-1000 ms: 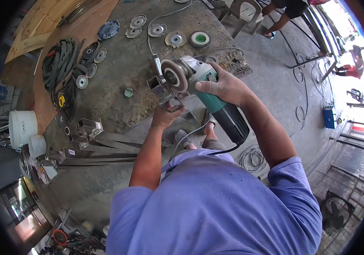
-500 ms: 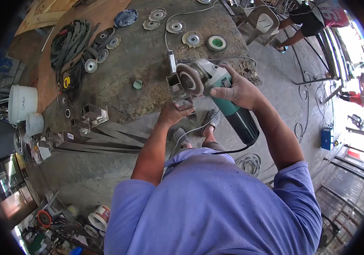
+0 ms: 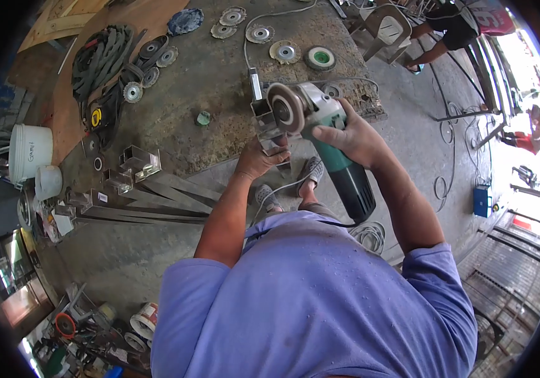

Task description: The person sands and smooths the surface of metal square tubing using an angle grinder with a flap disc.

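Observation:
My right hand point(image 3: 363, 137) is wrapped around the green and black body of an angle grinder point(image 3: 333, 154), its thumb across the top. The grinder's round disc point(image 3: 287, 112) faces left, overlapping the edge of a shiny square metal tube piece point(image 3: 268, 129) in this view. My left hand point(image 3: 261, 160) grips the lower end of that tube piece at the near edge of the worktable point(image 3: 175, 135). A narrow upright metal bar point(image 3: 255, 85) rises just behind it. The underside of the left fingers is hidden.
Several flap discs point(image 3: 285, 52) and a green-centred wheel point(image 3: 320, 58) lie across the table's far side. To the left are bundled dark straps point(image 3: 100, 60), metal tube pieces point(image 3: 141, 162) and white buckets point(image 3: 30, 152). A coiled cable point(image 3: 370, 237) rests on the floor; another person point(image 3: 452, 31) is at upper right.
The grinder has risen slightly and shifted right relative to the tube piece, its disc tilting a little. My left hand keeps its hold, and the whole view has shifted slightly.

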`<state>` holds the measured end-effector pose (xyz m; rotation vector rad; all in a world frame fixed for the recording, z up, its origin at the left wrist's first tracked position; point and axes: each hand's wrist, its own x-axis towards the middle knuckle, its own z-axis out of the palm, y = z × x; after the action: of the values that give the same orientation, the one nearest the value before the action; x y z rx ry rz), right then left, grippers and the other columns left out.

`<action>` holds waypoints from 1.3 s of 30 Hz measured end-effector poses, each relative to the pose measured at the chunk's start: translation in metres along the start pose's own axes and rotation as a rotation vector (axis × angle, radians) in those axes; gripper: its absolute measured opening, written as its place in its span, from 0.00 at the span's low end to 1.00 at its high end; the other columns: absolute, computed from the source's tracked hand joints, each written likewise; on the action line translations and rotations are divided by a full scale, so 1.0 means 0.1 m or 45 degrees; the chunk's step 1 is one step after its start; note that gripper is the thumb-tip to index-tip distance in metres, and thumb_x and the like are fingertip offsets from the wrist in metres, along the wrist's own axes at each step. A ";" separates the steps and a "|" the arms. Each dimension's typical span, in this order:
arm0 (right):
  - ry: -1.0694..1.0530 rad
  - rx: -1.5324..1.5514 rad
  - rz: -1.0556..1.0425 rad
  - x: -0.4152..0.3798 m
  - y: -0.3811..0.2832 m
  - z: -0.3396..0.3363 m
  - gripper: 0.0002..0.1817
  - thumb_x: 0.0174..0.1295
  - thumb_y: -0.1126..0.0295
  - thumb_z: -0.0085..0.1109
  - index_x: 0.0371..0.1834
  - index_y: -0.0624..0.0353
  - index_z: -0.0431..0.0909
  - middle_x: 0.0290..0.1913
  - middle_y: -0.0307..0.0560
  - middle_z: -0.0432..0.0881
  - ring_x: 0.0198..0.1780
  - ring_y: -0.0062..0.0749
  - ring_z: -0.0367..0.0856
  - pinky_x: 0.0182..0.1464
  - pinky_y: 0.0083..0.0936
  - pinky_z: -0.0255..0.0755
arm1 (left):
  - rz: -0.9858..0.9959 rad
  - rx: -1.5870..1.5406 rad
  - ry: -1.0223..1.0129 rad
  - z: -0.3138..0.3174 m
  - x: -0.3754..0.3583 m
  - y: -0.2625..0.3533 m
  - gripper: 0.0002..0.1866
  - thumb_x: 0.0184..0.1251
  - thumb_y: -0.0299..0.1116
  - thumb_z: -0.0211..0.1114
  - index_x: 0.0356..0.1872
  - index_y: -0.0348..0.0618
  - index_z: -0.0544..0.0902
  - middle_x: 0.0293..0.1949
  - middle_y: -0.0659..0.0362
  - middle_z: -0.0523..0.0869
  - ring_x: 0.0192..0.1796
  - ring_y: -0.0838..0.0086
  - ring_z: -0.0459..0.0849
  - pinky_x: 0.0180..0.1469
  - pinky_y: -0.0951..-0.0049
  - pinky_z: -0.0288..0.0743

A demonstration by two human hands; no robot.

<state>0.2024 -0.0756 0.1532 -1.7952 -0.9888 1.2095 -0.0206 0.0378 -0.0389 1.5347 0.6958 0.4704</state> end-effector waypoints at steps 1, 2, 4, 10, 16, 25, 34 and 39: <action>-0.001 0.007 0.012 0.03 -0.01 0.00 0.59 0.53 0.39 0.79 0.77 0.68 0.59 0.55 0.56 0.85 0.58 0.39 0.83 0.63 0.29 0.74 | 0.023 0.032 -0.010 -0.01 0.01 -0.03 0.23 0.56 0.33 0.84 0.51 0.41 0.84 0.42 0.62 0.93 0.45 0.77 0.93 0.49 0.72 0.87; -0.002 0.013 0.025 0.04 0.00 0.01 0.58 0.53 0.39 0.79 0.77 0.68 0.60 0.54 0.56 0.85 0.58 0.39 0.83 0.63 0.29 0.74 | 0.006 0.015 -0.012 -0.01 0.02 -0.07 0.23 0.56 0.32 0.84 0.51 0.41 0.84 0.42 0.62 0.92 0.45 0.76 0.93 0.49 0.72 0.87; 0.018 0.074 0.001 -0.03 0.05 0.03 0.58 0.52 0.39 0.79 0.76 0.68 0.61 0.54 0.58 0.84 0.58 0.40 0.84 0.62 0.30 0.75 | -0.033 -0.023 -0.006 -0.01 -0.01 0.00 0.24 0.56 0.30 0.84 0.52 0.40 0.83 0.42 0.61 0.92 0.46 0.76 0.93 0.49 0.72 0.88; 0.028 0.055 0.096 -0.10 -0.02 0.05 0.58 0.53 0.41 0.80 0.76 0.68 0.61 0.55 0.56 0.85 0.58 0.38 0.84 0.62 0.31 0.75 | -0.107 -0.290 0.001 0.01 -0.03 0.02 0.25 0.55 0.27 0.83 0.53 0.39 0.82 0.44 0.59 0.91 0.47 0.75 0.92 0.49 0.72 0.89; 0.045 0.241 0.010 -0.27 0.05 0.15 0.61 0.51 0.37 0.79 0.75 0.73 0.59 0.55 0.60 0.84 0.58 0.42 0.84 0.64 0.32 0.75 | 0.005 0.097 0.036 0.00 -0.01 0.09 0.26 0.56 0.36 0.84 0.53 0.35 0.85 0.43 0.59 0.93 0.46 0.77 0.90 0.52 0.70 0.86; 0.034 -0.023 -0.123 0.14 -0.13 -0.21 0.58 0.50 0.41 0.81 0.76 0.68 0.63 0.48 0.52 0.88 0.52 0.37 0.86 0.60 0.30 0.76 | 0.167 0.345 0.026 -0.02 -0.03 0.04 0.17 0.57 0.36 0.82 0.45 0.43 0.89 0.38 0.62 0.91 0.43 0.68 0.88 0.49 0.67 0.83; -0.196 -0.102 -0.180 0.37 -0.19 -0.26 0.55 0.52 0.44 0.81 0.75 0.66 0.64 0.52 0.52 0.87 0.54 0.36 0.85 0.60 0.30 0.76 | 0.155 0.274 -0.006 -0.04 -0.04 -0.16 0.11 0.59 0.37 0.81 0.39 0.44 0.90 0.39 0.64 0.89 0.42 0.72 0.87 0.49 0.69 0.84; -0.237 -0.144 -0.150 0.45 -0.21 -0.30 0.56 0.51 0.44 0.82 0.76 0.64 0.64 0.54 0.53 0.86 0.57 0.38 0.85 0.62 0.32 0.75 | 0.085 0.342 0.031 -0.03 -0.04 0.01 0.13 0.56 0.41 0.83 0.38 0.49 0.93 0.38 0.65 0.87 0.43 0.74 0.86 0.48 0.66 0.83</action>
<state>0.2383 -0.0313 0.1628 -1.7060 -1.2741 1.2863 -0.0255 0.0372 -0.0376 1.8118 0.7509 0.4599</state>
